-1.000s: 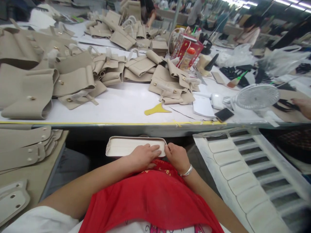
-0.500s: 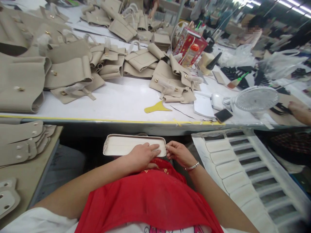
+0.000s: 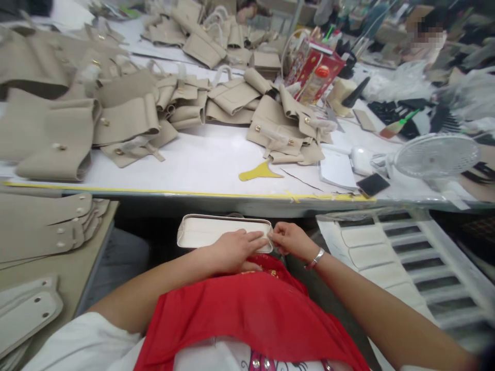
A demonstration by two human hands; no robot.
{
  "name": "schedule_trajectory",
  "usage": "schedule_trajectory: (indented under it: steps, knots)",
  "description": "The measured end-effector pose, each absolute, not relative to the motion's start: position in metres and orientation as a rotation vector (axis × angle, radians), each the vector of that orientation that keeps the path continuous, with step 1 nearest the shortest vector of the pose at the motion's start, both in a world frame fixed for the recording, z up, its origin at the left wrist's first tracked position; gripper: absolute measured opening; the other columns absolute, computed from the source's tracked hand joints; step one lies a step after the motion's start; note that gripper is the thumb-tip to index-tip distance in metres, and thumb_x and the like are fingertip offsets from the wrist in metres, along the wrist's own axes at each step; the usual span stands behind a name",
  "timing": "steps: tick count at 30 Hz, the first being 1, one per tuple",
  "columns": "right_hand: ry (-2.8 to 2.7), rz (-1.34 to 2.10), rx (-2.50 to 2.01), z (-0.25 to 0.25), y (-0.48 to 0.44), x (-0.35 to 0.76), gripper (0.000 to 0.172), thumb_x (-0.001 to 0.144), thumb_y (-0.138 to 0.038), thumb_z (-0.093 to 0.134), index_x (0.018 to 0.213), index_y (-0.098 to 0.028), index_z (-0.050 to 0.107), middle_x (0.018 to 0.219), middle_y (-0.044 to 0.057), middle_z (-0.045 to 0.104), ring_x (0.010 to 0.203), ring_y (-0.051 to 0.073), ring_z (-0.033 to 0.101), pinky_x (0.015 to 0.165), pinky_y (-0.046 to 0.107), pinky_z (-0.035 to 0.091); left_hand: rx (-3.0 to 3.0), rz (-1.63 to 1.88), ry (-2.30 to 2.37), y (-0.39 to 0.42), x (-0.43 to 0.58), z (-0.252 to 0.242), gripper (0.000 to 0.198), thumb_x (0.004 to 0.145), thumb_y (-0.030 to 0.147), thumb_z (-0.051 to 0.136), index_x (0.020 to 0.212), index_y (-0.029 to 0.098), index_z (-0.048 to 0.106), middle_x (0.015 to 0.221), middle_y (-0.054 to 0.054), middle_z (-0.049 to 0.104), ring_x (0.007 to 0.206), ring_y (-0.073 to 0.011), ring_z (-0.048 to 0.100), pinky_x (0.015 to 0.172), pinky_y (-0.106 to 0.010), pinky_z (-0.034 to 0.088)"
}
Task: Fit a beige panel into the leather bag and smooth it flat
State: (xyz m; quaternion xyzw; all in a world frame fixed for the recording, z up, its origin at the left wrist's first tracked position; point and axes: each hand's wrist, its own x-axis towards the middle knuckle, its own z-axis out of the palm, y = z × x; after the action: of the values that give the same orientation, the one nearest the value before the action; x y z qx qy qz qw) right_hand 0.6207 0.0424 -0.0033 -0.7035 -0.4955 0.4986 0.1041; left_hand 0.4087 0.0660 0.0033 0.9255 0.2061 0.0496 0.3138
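Note:
A shallow, long bag piece (image 3: 204, 232) with a white lining and a raised beige rim is at my lap, just below the table edge. Over its near wall at the right end, my left hand (image 3: 235, 250) grips it, fingers stretched across the lining and thumb outside. At the right-hand corner my right hand (image 3: 292, 241) pinches the rim between thumb and bent fingers. Whether something small is also in that pinch, I cannot make out. The underside of the piece is hidden.
Beige bag parts (image 3: 127, 118) heap along the white table (image 3: 201, 159). A yellow template (image 3: 261, 171), a phone (image 3: 372, 184) and a small fan (image 3: 436, 157) lie toward its front. Strap pieces (image 3: 50, 221) stack at left; a white slatted rack (image 3: 386, 257) stands at right.
The whole view has shifted, so everything appears farther right. Both hands keep their places on the bag piece, the right one still pinching its corner. A co-worker's hand at the far right has left view.

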Motion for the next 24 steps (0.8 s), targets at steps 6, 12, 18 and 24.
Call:
schedule_trajectory:
  steps: [6,12,18,24]
  knots:
    - [-1.383,1.977,-2.129,0.011,0.063,0.626,0.032,0.080,-0.043,0.051,0.066,-0.014,0.050,0.055,0.000,0.053,0.039,0.006,0.048,0.033,0.014,0.030,1.589,0.846,1.423,0.088,0.296,-0.001,0.030,0.081,0.045,0.048,0.086,0.017,0.056,0.078,-0.003,0.060,0.061,-0.0096,0.053,0.052,-0.020,0.043]
    - [-1.398,2.178,-2.065,0.012,0.077,0.630,0.039,0.070,-0.052,0.060,0.064,-0.014,0.053,0.055,0.000,0.053,0.039,0.005,0.047,0.032,0.014,0.028,1.047,0.454,1.219,0.099,0.246,-0.046,0.040,0.067,0.051,0.062,0.066,0.016,0.044,0.051,0.005,0.046,0.042,-0.0051,0.041,0.039,-0.015,0.032]
    - [-1.459,2.095,-2.070,0.004,0.077,0.629,0.044,0.064,-0.057,0.063,0.055,-0.015,0.052,0.050,0.002,0.054,0.038,0.007,0.048,0.032,0.016,0.030,1.256,0.348,1.214,0.103,0.257,-0.038,0.039,0.069,0.052,0.059,0.065,0.016,0.043,0.052,0.006,0.044,0.043,-0.0060,0.042,0.040,-0.017,0.034]
    - [-1.617,1.834,-1.975,0.003,0.068,0.638,0.040,0.066,-0.054,0.063,0.060,-0.016,0.051,0.053,0.001,0.057,0.040,0.009,0.050,0.035,0.019,0.035,1.623,0.234,1.289,0.113,0.257,-0.021,0.031,0.070,0.047,0.057,0.070,0.017,0.049,0.062,0.003,0.053,0.058,-0.0120,0.051,0.052,-0.021,0.041]
